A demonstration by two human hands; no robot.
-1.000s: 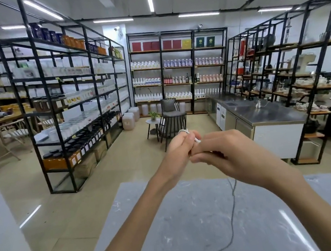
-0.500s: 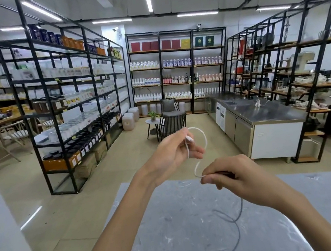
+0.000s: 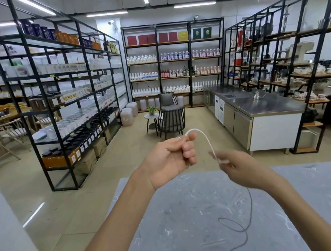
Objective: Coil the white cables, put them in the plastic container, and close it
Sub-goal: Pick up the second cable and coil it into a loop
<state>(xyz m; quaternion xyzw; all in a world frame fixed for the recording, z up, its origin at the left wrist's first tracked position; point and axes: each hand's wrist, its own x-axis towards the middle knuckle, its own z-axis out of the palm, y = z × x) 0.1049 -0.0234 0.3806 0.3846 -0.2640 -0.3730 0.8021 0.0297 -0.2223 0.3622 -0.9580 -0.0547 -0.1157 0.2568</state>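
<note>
A person's left hand [image 3: 170, 156] curls its fingers round one end of the white cable [image 3: 193, 129], which arcs to the right hand [image 3: 244, 169], fingers pinched on the strand, slack trailing onto the grey bench [image 3: 169, 226]. Coiling looks barely begun; next, the right hand must feed another loop leftward.

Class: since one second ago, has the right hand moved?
Yes. Pinching the cable, the right hand has shifted rightward and down, away from the chair and left hand, level with the table far edge.
</note>
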